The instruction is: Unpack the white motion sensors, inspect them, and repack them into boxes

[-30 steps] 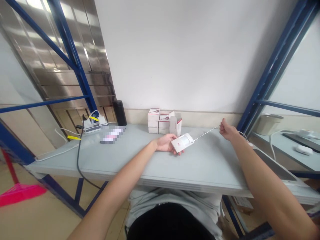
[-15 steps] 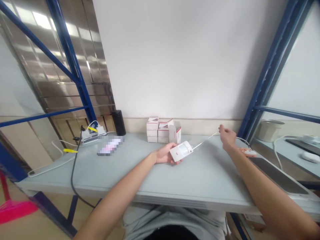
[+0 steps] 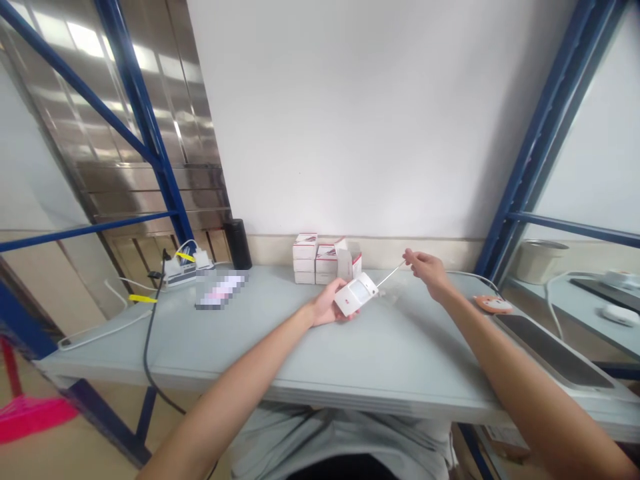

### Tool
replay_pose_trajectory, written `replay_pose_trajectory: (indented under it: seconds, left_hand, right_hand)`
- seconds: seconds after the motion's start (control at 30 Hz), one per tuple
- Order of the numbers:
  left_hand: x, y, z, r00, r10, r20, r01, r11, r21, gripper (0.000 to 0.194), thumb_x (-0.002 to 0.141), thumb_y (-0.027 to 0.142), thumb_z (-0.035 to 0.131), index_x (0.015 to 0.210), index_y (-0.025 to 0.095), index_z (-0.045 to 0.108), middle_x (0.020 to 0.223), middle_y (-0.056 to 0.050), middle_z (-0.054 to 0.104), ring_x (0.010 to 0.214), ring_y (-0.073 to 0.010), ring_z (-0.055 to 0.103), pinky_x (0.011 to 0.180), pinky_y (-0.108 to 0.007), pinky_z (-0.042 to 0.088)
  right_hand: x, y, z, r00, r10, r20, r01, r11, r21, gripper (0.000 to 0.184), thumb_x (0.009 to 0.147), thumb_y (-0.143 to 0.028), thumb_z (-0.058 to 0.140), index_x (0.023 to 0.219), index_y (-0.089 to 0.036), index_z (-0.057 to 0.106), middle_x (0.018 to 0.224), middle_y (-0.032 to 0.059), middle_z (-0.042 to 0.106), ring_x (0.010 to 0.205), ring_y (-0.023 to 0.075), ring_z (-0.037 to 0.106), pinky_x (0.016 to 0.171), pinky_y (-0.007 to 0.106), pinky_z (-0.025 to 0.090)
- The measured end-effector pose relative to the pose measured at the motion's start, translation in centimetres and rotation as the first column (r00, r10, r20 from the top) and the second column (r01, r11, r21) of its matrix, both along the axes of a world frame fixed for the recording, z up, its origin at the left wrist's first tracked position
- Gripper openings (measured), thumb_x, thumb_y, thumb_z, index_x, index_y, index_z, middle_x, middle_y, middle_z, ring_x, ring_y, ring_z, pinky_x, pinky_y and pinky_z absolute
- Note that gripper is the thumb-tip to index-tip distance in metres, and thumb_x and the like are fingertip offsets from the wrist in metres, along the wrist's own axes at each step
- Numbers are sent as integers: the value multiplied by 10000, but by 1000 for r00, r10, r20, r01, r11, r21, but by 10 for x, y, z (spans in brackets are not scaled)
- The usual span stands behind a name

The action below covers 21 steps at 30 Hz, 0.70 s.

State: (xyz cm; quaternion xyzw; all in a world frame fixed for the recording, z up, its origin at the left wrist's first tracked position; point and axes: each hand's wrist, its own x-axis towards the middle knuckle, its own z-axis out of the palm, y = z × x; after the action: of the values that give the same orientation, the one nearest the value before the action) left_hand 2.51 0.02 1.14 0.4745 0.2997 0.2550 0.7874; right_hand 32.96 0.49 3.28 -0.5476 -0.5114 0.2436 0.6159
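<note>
My left hand [image 3: 327, 311] is shut around a white plastic motion sensor [image 3: 356, 294], which it holds tilted just above the grey table [image 3: 280, 347]. A thin white wire [image 3: 391, 275] runs up and to the right from the sensor's end. My right hand [image 3: 425, 272] pinches the far end of that wire between its fingers, above the table. Behind the sensor stands a stack of small white boxes with red marks [image 3: 305, 258], and beside it is an open box [image 3: 347, 261].
Along the table's back edge are a black cylinder [image 3: 237, 244] and a white power strip with cables [image 3: 183, 272]. A blurred flat item [image 3: 221, 291] lies nearby. An orange-and-white round object [image 3: 493, 304] lies at right. Blue steel rack uprights stand on both sides.
My right hand has moved left, closer to the sensor, with the wire still in its fingers. The sensor has moved slightly left and tilted more upright in my left hand.
</note>
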Motion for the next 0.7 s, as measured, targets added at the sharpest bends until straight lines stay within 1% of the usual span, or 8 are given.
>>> replay_pose_trajectory:
  seconds: [0.13, 0.2, 0.27, 0.37, 0.5, 0.63, 0.7]
  left_hand:
    - [-2, 4, -2, 1000, 14, -18, -14, 1000, -17, 493, 899, 475, 466, 1149, 95, 657, 757, -128, 678, 625, -230, 632, 497, -283, 458]
    - [-2, 5, -2, 1000, 19, -11, -20, 999, -25, 507, 896, 467, 460, 1178, 94, 656, 754, -122, 674, 633, -231, 635, 482, -273, 441]
    - [-1, 5, -1, 1000, 29, -4, -29, 999, -30, 488, 889, 455, 468, 1167, 99, 654, 753, -117, 670, 645, -231, 640, 474, -265, 429]
    - [-1, 3, 1, 999, 47, -2, -47, 998, -33, 443, 879, 435, 473, 1106, 101, 656, 740, -123, 666, 647, -234, 642, 476, -268, 434]
    - [-1, 1, 2, 999, 49, -9, -50, 998, -43, 433, 873, 426, 474, 1084, 98, 660, 746, -134, 674, 645, -235, 648, 478, -266, 433]
    - [0, 1, 2, 999, 48, -3, -48, 998, -51, 410, 875, 437, 475, 1038, 106, 655, 737, -135, 674, 641, -235, 644, 478, -271, 438]
    - [1, 1, 2, 999, 46, 11, -45, 998, -50, 423, 880, 442, 471, 1059, 108, 657, 736, -129, 675, 631, -234, 639, 479, -277, 443]
  right_hand:
    - [5, -3, 0, 997, 78, 4, -77, 995, -61, 639, 690, -828, 795, 698, -194, 713, 875, 72, 746, 625, 110, 465, 569, 274, 400]
    - [6, -2, -1, 994, 108, 5, -107, 992, -73, 642, 693, -835, 790, 710, -198, 718, 841, 60, 724, 634, 114, 463, 573, 274, 399]
    - [7, -2, -1, 991, 133, 11, -131, 988, -78, 644, 700, -844, 780, 716, -203, 716, 816, 53, 706, 649, 121, 464, 578, 274, 394]
    - [6, -3, 0, 986, 161, 30, -158, 984, -86, 652, 701, -851, 776, 695, -205, 697, 824, 53, 708, 681, 131, 484, 594, 275, 388]
    - [1, -6, -1, 977, 201, 70, -192, 974, -118, 643, 688, -842, 795, 684, -205, 704, 824, 59, 727, 734, 156, 542, 621, 280, 395]
    - [-9, -7, -5, 968, 227, 104, -213, 969, -127, 590, 709, -804, 810, 724, -217, 748, 961, 66, 788, 841, 195, 622, 696, 290, 447]
    - [-15, -8, -7, 973, 205, 108, -192, 975, -115, 559, 733, -781, 810, 738, -224, 756, 974, 60, 796, 907, 216, 651, 741, 293, 463]
